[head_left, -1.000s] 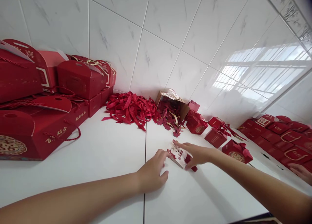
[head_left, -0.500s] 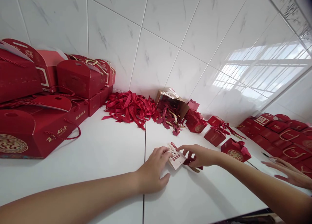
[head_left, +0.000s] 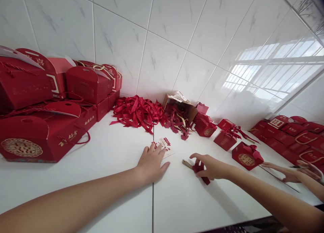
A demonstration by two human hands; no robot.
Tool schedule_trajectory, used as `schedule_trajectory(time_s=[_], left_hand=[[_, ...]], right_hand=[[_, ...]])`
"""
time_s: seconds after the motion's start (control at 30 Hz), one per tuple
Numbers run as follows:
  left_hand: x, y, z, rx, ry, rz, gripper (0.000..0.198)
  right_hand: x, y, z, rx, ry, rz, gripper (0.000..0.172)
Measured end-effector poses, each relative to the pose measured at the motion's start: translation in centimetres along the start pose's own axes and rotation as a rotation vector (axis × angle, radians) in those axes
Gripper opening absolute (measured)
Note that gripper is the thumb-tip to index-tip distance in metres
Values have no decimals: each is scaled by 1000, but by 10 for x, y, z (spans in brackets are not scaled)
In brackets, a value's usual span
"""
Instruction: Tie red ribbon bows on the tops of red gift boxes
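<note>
My left hand (head_left: 152,163) lies with its fingers spread on a white card (head_left: 165,148) with red print. Some of the card is hidden beneath the fingertips. To the right of it, the thumb and fingers of my right hand (head_left: 209,166) pinch a dark red tag (head_left: 204,179) with a gold strip (head_left: 186,163) that sticks out to the left. It is held low, at the white tabletop (head_left: 177,202). My fingers cover the middle of the tag.
Red gift boxes (head_left: 27,138) are stacked at left. By the tiled wall lie a heap of red ribbons (head_left: 138,112) and a tipped cardboard box (head_left: 192,114) of dark red tags. Small red boxes (head_left: 245,155) stand at right, near another person's hands (head_left: 288,174); more boxes (head_left: 286,135) are behind.
My left hand has moved left with the card, away from my right hand. The gold strip now points left instead of right. The other person's hands have shifted.
</note>
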State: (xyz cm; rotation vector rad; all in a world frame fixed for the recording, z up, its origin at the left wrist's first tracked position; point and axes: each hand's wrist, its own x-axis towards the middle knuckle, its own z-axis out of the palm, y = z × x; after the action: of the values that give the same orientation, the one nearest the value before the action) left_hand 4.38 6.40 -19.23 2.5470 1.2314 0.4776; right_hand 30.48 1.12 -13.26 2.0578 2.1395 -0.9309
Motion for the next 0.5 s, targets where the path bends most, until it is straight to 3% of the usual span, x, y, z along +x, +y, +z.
schedule_trajectory(time_s=[0.13,0.4,0.5], left_hand=[[0,-1,1,10,2,15,56],[-2,2,-3,23,-23,8,57],[-3,3,-5,29,-35,5,57]], right_hand=[[4,3,15,11,93,126,45],[0,2,16,54,58,166,23],[-10,-4,16,61,-13,132,20]])
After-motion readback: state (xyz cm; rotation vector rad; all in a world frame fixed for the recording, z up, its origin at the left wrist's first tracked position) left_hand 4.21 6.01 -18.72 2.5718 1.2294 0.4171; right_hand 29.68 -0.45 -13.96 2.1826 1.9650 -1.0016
